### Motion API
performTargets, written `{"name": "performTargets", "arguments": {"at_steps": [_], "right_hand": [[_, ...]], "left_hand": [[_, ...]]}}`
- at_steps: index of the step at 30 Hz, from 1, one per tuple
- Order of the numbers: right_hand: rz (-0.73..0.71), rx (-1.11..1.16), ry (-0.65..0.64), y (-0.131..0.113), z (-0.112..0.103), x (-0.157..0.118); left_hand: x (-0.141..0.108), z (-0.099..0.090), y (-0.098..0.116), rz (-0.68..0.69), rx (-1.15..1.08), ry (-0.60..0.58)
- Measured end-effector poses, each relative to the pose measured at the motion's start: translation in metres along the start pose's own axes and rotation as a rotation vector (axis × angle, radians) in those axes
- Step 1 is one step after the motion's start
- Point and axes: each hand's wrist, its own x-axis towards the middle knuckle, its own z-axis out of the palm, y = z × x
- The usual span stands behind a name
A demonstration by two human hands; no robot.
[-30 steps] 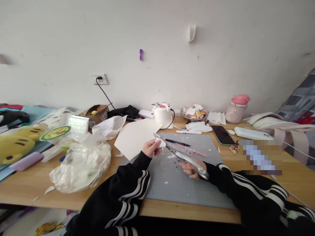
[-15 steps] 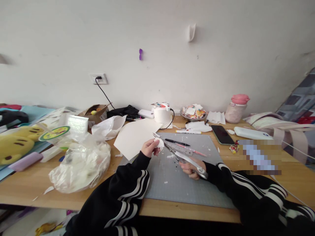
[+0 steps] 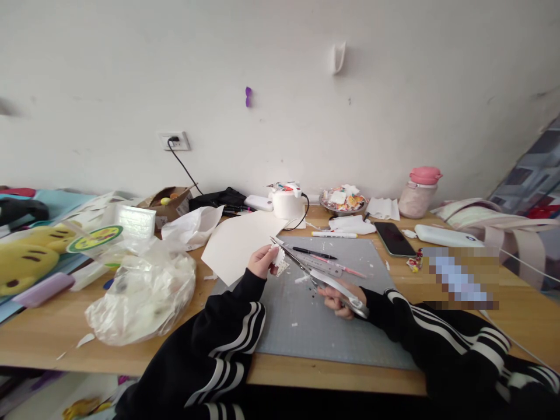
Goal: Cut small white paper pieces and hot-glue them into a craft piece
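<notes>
My left hand point(image 3: 262, 261) pinches a small piece of white paper point(image 3: 280, 261) with a scalloped edge. Grey-handled scissors point(image 3: 336, 286) are in my right hand point(image 3: 336, 299), their blades pointing up and left beside the paper piece. Whether the blades touch the paper I cannot tell. Both hands are held above a grey cutting mat point(image 3: 306, 332). Past the scissors on the mat lie a black pen point(image 3: 315, 253), a ruler point(image 3: 326, 268) and a pink pen point(image 3: 350, 272).
A large white sheet point(image 3: 238, 248) lies behind my left hand. To the left sits a crumpled plastic bag point(image 3: 144, 297). At the back are a white round container point(image 3: 286, 204), a bowl of scraps point(image 3: 343, 201) and a pink-lidded bottle point(image 3: 420, 192). A phone point(image 3: 394, 239) lies at right.
The white paper piece has turned in my left fingers, so more of its scalloped edge shows below them. My right hand and the scissors stay nearly in place.
</notes>
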Motion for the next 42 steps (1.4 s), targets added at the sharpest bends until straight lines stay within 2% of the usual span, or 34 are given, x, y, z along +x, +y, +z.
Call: {"name": "performTargets", "arguments": {"at_steps": [4,13,21,37,42], "right_hand": [[-0.011,0.040,-0.027,0.0004,-0.0002,-0.0005],[-0.011,0.002,0.056,0.0019,0.0038,-0.0011],[-0.026,0.031,0.050,0.0075,-0.0011,0.0027],[-0.009,0.027,0.069,0.0029,0.0027,-0.0003],[-0.050,0.023,0.008,0.0035,0.0006,0.0012]], "left_hand": [[0.0002,-0.0006,0.0004,0.001,0.019,-0.016],[-0.0015,0.0008,0.0030,0.002,0.028,-0.023],[-0.0005,0.0007,-0.0001,-0.005,0.026,-0.039],[0.0026,-0.0020,-0.0033,-0.006,-0.036,0.028],[0.0038,-0.0026,-0.0034,-0.005,-0.038,0.045]]}}
